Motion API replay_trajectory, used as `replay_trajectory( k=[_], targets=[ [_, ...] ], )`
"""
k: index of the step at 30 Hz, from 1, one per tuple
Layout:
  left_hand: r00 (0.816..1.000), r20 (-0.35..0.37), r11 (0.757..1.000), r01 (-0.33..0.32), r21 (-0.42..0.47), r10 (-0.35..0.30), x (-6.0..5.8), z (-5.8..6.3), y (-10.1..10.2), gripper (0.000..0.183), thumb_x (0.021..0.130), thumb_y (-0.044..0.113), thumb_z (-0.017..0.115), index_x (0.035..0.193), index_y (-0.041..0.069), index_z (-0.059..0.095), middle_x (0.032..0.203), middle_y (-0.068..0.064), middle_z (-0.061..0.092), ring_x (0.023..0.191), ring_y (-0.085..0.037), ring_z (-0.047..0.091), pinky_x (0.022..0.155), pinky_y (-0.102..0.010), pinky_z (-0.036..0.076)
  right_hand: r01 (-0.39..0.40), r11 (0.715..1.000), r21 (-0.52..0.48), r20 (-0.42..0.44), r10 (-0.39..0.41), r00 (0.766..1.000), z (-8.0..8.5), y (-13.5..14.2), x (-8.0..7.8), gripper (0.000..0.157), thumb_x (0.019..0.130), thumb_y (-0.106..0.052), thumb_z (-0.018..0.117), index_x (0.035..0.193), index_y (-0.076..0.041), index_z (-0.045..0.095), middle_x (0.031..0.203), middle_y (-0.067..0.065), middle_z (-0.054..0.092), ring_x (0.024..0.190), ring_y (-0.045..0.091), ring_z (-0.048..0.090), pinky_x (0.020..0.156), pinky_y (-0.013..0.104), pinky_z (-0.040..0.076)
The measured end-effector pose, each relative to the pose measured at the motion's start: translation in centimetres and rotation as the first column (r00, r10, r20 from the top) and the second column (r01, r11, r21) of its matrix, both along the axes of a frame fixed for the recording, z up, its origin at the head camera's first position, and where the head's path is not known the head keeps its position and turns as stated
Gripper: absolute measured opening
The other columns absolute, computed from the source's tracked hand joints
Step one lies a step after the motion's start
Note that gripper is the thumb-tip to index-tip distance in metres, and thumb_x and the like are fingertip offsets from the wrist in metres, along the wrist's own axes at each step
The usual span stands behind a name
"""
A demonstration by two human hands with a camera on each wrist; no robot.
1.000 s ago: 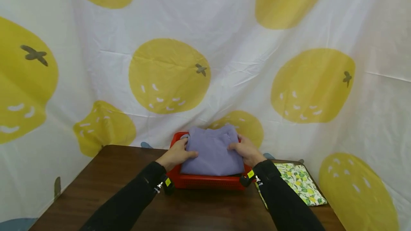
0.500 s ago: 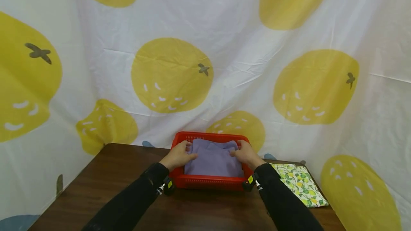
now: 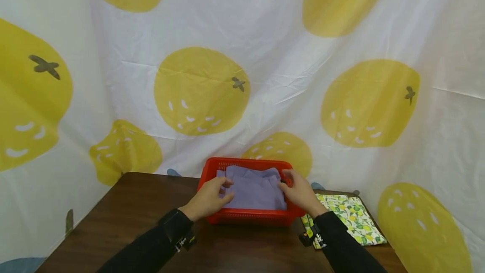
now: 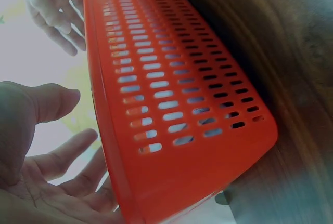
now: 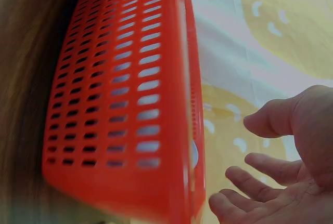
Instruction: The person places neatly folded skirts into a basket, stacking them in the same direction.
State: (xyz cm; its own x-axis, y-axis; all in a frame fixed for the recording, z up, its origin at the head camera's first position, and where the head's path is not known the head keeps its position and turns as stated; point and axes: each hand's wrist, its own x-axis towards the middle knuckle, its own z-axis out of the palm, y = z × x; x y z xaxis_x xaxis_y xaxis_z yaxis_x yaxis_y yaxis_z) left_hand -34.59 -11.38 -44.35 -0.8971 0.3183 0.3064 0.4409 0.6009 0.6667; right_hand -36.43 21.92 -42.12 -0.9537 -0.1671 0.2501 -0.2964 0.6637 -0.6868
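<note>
Folded lavender clothing (image 3: 251, 191) lies flat inside a red perforated basket (image 3: 250, 215) in the head view. My left hand (image 3: 207, 199) hovers over the basket's left side, thumb and fingers apart, holding nothing. Above the right side is my right hand (image 3: 302, 191), its fingers loosely bent and free of the cloth. The left wrist view shows the slotted basket wall (image 4: 171, 99) beside the spread fingers of the left hand (image 4: 52, 167). In the right wrist view the right hand (image 5: 281, 161) stands apart from the basket rim, with nothing in it.
A folded lemon-print cloth (image 3: 352, 218) lies on the brown wooden table (image 3: 151, 205), right of the basket. Behind the table hangs a white curtain (image 3: 273, 54) with large yellow lemons.
The lavender clothing was lowered from above the basket into it. Both hands have let go of it and drawn back toward me and outward.
</note>
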Motion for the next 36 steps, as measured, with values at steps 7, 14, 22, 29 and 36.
replay_trajectory(
  k=[7,14,22,29,36],
  targets=[
    [0.993,-0.104,0.998,0.056,-0.018,-0.058,2.9,-1.4,0.2,0.030,0.108,0.014,0.083,0.136,0.006,0.079,0.135,-0.016,0.080,0.118,-0.037,0.079,0.103,-0.055,0.069,0.046,0.995,-0.088,0.013,-0.045,0.999,-2.0,2.5,2.1,0.056,0.120,-0.022,0.066,0.170,-0.001,0.052,0.175,0.025,0.057,0.168,0.050,0.049,0.137,0.069,0.041],
    [0.985,-0.152,0.996,0.081,-0.044,-0.086,5.2,-1.9,1.2,0.030,0.109,0.018,0.084,0.137,0.009,0.080,0.134,-0.013,0.081,0.123,-0.032,0.079,0.108,-0.051,0.068,0.102,0.989,-0.106,0.046,-0.097,0.994,-3.6,5.5,2.9,0.062,0.126,-0.041,0.052,0.175,-0.003,0.046,0.178,0.028,0.053,0.166,0.051,0.050,0.136,0.072,0.041],
    [0.952,-0.282,0.989,0.082,-0.124,-0.115,6.9,-2.0,2.1,0.028,0.108,0.018,0.085,0.135,0.013,0.080,0.127,-0.001,0.080,0.121,-0.020,0.077,0.106,-0.044,0.068,0.142,0.972,0.185,0.065,-0.156,0.986,-5.7,10.2,2.4,0.064,0.129,-0.037,0.043,0.170,0.011,0.045,0.174,0.042,0.045,0.161,0.065,0.046,0.127,0.078,0.046],
    [0.950,-0.258,0.978,0.137,-0.156,-0.174,8.4,-2.2,3.1,0.028,0.108,0.017,0.084,0.136,0.017,0.080,0.127,0.000,0.080,0.125,-0.017,0.074,0.111,-0.044,0.066,0.119,0.906,0.406,0.105,-0.175,0.979,-8.9,14.9,1.5,0.063,0.127,-0.038,0.045,0.164,0.012,0.054,0.164,0.045,0.053,0.154,0.069,0.049,0.121,0.080,0.046],
    [0.955,-0.138,0.954,0.233,-0.190,-0.261,8.8,-2.9,4.4,0.028,0.112,0.025,0.081,0.141,0.025,0.078,0.135,0.006,0.076,0.129,-0.010,0.071,0.114,-0.036,0.063,0.086,0.865,0.494,0.108,-0.159,0.981,-9.8,16.4,1.7,0.068,0.126,-0.053,0.044,0.168,0.000,0.054,0.168,0.044,0.048,0.149,0.069,0.054,0.114,0.081,0.050]
  ],
)
